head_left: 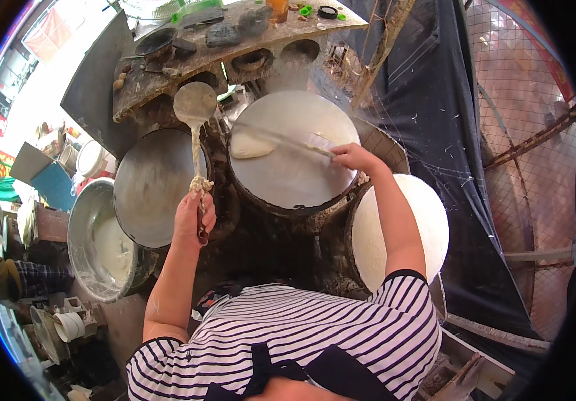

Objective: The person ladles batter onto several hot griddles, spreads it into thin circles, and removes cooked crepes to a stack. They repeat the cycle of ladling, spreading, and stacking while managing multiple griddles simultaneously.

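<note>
My left hand (194, 214) is closed round the handle of a ladle (195, 102), held up between two griddles, with pale batter smeared along its shaft. In my right hand (354, 158) is a long, thin spatula (284, 140), blurred by motion, reaching left across the middle griddle (288, 184). On that griddle a thick mound of batter (251, 145) lies at the left, beside the blade, and a thin pale film covers the far part. A grey griddle (153, 190) stands left of the ladle. Near my right forearm, a white sheet of batter (400, 227) covers a third griddle.
A metal basin (101, 247) with pale batter stands at the left. Behind the griddles a stained counter (147, 83) holds dark lumps, a black bowl (155, 41) and an orange container (278, 10). A dark sheet (428, 100) hangs at the right.
</note>
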Demonstrator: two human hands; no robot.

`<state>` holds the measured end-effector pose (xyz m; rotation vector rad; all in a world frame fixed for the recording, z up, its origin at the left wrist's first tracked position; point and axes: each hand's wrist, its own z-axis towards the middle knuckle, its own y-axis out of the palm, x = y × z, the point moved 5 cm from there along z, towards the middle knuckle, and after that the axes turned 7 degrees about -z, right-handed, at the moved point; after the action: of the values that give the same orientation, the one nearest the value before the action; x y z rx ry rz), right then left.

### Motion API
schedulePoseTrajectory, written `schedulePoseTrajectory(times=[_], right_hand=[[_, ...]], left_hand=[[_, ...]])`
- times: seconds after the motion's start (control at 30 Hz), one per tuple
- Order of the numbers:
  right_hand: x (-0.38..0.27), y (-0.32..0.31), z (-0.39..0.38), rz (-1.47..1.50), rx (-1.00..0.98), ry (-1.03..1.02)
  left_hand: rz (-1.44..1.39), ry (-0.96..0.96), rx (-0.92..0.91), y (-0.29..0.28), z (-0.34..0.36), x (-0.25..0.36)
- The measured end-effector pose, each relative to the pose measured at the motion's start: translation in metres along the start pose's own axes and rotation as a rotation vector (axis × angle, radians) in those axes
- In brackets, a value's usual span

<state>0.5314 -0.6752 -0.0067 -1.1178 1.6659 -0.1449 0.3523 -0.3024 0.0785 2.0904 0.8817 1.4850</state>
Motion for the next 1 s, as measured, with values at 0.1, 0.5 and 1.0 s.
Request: schedulePoseTrajectory(times=[0.1,0.5,1.0], right_hand=[[-0.011,-0.012,0.039,-0.076,0.148,-0.167],[-0.022,-0.010,-0.069,-0.120,0.049,0.033],[-0.206,0.342,0.028,1.457,0.583,0.168]], left_hand=[[0.002,-0.008,-0.027,0.003,-0.002,-0.003],[0.056,-0.039,-0.099,-0.016,-0.023,0.022],[0.213,-0.264,-0.306,-0.049,-0.017,0.090]])
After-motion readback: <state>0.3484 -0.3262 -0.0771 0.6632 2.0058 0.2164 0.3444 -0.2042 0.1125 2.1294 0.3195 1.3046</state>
